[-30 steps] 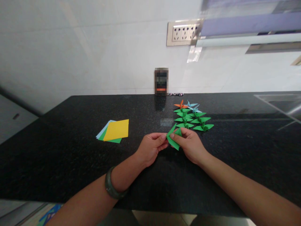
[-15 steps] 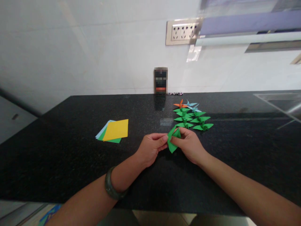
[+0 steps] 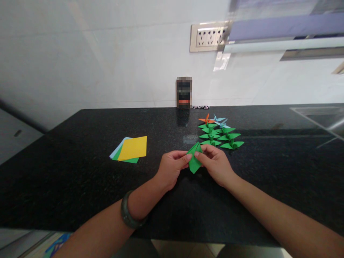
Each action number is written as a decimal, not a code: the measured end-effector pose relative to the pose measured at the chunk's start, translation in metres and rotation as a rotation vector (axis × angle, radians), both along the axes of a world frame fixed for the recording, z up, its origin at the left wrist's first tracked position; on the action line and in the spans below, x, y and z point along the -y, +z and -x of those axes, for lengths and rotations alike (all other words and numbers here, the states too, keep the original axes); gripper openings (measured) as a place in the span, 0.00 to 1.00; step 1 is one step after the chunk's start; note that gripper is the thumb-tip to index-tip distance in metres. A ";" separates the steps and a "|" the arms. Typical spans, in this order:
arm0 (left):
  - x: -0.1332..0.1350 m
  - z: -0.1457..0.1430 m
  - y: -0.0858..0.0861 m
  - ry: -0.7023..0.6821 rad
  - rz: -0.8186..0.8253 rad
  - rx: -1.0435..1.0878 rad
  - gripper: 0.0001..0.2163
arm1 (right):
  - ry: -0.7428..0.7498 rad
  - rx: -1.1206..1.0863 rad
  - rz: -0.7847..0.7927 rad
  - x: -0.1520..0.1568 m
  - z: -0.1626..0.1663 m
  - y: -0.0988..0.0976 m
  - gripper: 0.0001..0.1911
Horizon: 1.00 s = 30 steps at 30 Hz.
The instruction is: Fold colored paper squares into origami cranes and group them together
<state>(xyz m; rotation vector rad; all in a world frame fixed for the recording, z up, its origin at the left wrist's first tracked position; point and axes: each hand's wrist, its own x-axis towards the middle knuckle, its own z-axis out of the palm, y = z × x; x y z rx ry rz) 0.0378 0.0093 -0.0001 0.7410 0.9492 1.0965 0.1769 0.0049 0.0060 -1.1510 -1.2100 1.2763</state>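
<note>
A piece of green origami paper (image 3: 194,165), folded into a narrow kite shape, is held between my two hands above the counter. My left hand (image 3: 172,168) pinches its left edge, thumb on the front face. On the opposite edge, my right hand (image 3: 215,163) grips it with the thumb pressed on the front; the fingers behind the paper are partly hidden. Just beyond my right hand stand several green paper cranes (image 3: 228,137) in two columns. Behind these are an orange paper crane (image 3: 207,119) and two light blue paper cranes (image 3: 221,124).
Yellow, green and light blue paper sheets (image 3: 133,148) lie fanned on the left of the black countertop (image 3: 80,179). A phone-like dark object (image 3: 184,92) leans against the wall, a beaded strap (image 3: 201,107) beside it. A sink edge (image 3: 309,120) is at right.
The flap that stood open on the green paper now lies flat, leaving a closed kite shape. Both thumbs have moved onto its front face. The cranes and loose sheets stay put.
</note>
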 end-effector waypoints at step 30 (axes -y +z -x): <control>0.004 0.000 0.003 -0.106 -0.229 -0.353 0.10 | 0.042 0.165 -0.077 -0.002 -0.001 -0.005 0.11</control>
